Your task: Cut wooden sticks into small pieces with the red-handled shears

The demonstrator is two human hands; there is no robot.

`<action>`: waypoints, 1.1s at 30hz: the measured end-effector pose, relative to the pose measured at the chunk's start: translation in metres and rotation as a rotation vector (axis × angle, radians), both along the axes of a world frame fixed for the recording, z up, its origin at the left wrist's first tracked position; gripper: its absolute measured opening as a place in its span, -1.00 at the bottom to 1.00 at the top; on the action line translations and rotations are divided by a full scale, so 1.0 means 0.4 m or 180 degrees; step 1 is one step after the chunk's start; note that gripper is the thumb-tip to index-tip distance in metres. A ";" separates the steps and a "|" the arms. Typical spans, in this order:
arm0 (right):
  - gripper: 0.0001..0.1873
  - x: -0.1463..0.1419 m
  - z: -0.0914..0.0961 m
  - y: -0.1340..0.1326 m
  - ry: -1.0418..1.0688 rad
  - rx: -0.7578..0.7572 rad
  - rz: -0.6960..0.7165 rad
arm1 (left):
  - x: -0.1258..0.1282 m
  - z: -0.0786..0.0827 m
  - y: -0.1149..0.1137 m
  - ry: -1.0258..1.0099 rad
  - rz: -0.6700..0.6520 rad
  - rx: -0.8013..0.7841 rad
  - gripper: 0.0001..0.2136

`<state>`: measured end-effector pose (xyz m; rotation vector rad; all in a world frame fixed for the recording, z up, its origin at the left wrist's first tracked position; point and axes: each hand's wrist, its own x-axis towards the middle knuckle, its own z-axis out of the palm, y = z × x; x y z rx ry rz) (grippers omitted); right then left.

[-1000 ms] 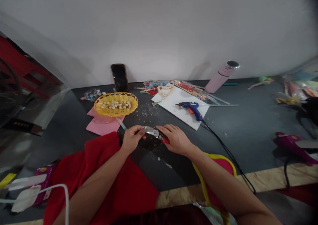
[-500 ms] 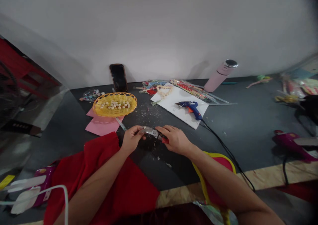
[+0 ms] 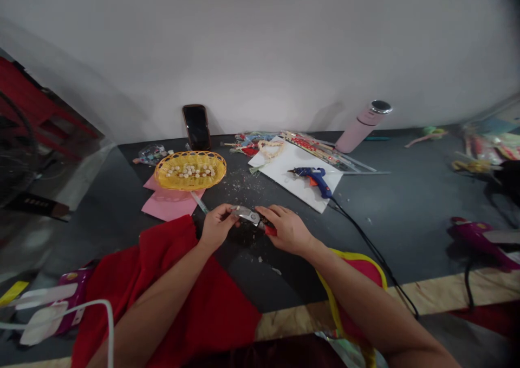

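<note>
My right hand (image 3: pixel 286 228) is closed around the red handle of a pair of metal cutters (image 3: pixel 248 215), whose silver jaws point left. My left hand (image 3: pixel 216 225) is pinched shut at the jaw tips, holding something too small to make out. Both hands hover low over the dark table (image 3: pixel 406 211), just right of a red cloth (image 3: pixel 174 286) under my left forearm. Small white crumbs lie scattered on the table around and behind the hands.
A yellow basket (image 3: pixel 190 169) of pale beads sits on pink paper (image 3: pixel 166 204) behind my left hand. A blue glue gun (image 3: pixel 312 177) lies on white paper (image 3: pixel 284 165), its black cord (image 3: pixel 374 249) running right. A phone (image 3: pixel 196 127), a pink bottle (image 3: pixel 361 125) and craft strips stand near the wall.
</note>
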<state>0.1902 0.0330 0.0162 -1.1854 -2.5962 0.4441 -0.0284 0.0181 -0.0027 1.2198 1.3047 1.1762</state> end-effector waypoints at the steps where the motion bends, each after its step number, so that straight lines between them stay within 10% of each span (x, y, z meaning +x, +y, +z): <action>1: -0.40 0.001 0.000 0.001 -0.0011 0.0019 -0.0005 | -0.001 -0.001 0.000 0.0051 0.0011 0.0002 -0.86; 23: -0.43 0.001 -0.001 0.000 -0.0013 -0.0017 -0.0079 | 0.002 -0.003 0.000 -0.0059 -0.0120 -0.0025 -0.90; 28: -0.49 0.024 -0.015 0.025 0.1011 -0.0102 -0.0611 | 0.007 0.005 0.001 -0.0132 -0.0006 -0.0137 -0.87; 33: -0.57 0.040 -0.011 0.055 0.2816 -0.1220 -0.0886 | 0.012 0.011 -0.002 -0.0095 -0.0054 -0.0136 -0.87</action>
